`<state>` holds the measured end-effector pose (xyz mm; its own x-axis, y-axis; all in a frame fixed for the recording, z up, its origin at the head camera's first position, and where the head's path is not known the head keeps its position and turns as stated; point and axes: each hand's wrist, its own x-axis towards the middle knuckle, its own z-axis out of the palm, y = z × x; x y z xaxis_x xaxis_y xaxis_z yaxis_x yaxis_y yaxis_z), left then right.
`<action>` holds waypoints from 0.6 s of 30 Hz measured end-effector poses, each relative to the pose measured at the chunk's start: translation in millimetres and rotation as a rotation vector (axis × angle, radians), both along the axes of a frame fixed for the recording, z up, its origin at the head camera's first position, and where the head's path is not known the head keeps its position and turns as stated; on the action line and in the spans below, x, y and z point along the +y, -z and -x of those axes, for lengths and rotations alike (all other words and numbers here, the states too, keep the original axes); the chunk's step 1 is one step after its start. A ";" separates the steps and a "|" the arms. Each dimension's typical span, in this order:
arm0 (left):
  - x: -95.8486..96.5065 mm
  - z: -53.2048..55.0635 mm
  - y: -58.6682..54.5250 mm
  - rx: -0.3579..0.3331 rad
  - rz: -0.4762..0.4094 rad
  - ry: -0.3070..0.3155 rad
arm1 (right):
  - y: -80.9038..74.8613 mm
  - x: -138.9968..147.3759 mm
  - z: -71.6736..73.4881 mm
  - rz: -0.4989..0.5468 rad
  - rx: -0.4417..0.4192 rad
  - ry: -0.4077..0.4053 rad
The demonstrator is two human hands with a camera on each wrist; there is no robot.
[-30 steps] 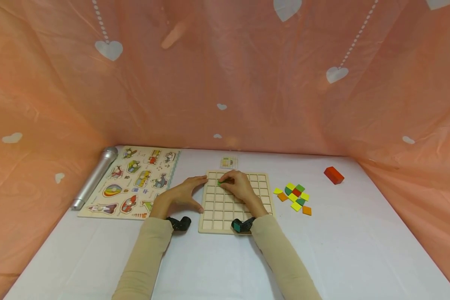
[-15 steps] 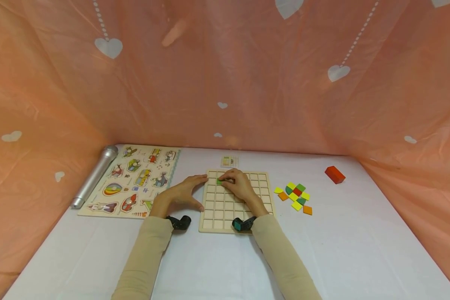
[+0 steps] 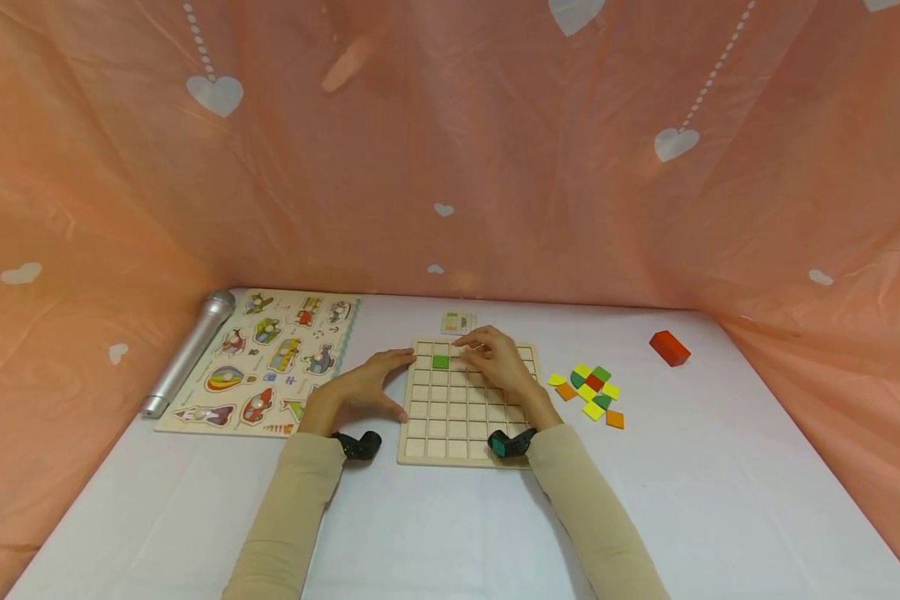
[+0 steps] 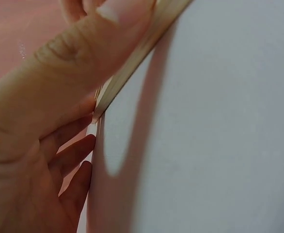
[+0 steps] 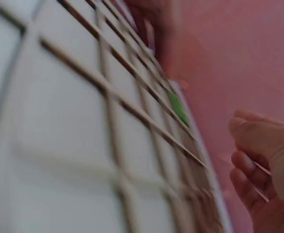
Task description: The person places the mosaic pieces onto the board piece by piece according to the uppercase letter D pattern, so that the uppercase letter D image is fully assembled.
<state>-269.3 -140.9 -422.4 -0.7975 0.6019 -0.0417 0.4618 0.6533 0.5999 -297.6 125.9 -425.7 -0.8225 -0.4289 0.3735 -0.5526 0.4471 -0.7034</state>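
Observation:
A wooden grid board lies on the white table in the head view. One green square tile sits in a cell near its upper left corner; the right wrist view shows the green tile among the grid ridges. My left hand is spread along the board's left edge, fingertips near the upper corner and thumb lower down. In the left wrist view the thumb overlaps the board's side edge. Over the upper part of the board, just right of the tile, my right hand holds nothing, its fingers loosely bent.
Several yellow, green, orange and red tiles lie right of the board. A red block is farther right. Behind the board rests a small pattern card. At left are a vehicle puzzle board and a silver microphone.
My right hand has let go of the green tile, which now lies flat in its cell, and has moved right. The left hand has stayed at the board's edge.

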 end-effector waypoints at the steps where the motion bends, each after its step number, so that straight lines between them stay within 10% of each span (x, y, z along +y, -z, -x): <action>1: -0.3 0.3 0.4 0.005 0.000 0.002 | -3.2 8.1 -0.1 0.020 0.011 0.010; 11: -1.0 1.4 2.8 -0.002 -0.003 -0.006 | -37.1 102.1 -33.8 0.130 0.055 0.161; 18: 0.4 1.2 2.1 -0.020 -0.007 -0.015 | -5.0 171.0 -29.9 0.037 -0.177 0.411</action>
